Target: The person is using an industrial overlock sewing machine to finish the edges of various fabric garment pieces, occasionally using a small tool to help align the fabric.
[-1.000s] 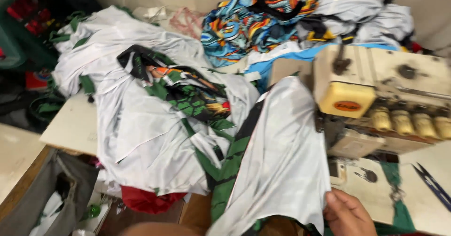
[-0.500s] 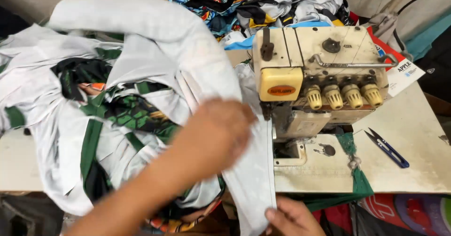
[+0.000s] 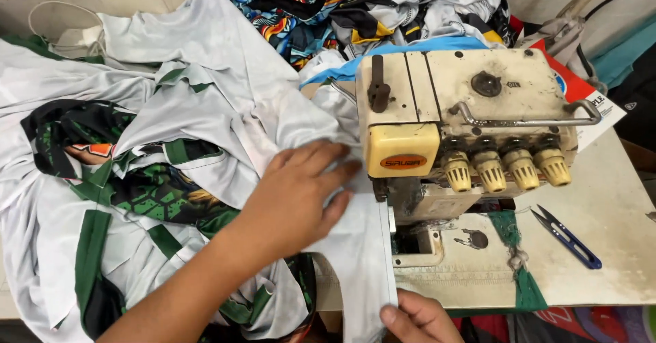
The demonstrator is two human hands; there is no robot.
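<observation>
My left hand lies flat, fingers spread, on a white fabric panel just left of the cream overlock sewing machine. The panel's straight edge runs down along the machine's needle area toward me. At the bottom edge of the view my right hand pinches the near end of that same panel between thumb and fingers. The cloth continues left into a heap of white, green and black garment pieces.
Blue thread snips lie on the table right of the machine. A green cloth strip hangs over the front edge. Colourful printed garments are piled behind the machine, with a red and white packet at the right.
The view has swung right and closer to the machine. My left hand has come in and flattened on the white panel beside the machine. My right hand keeps its hold on the near edge.
</observation>
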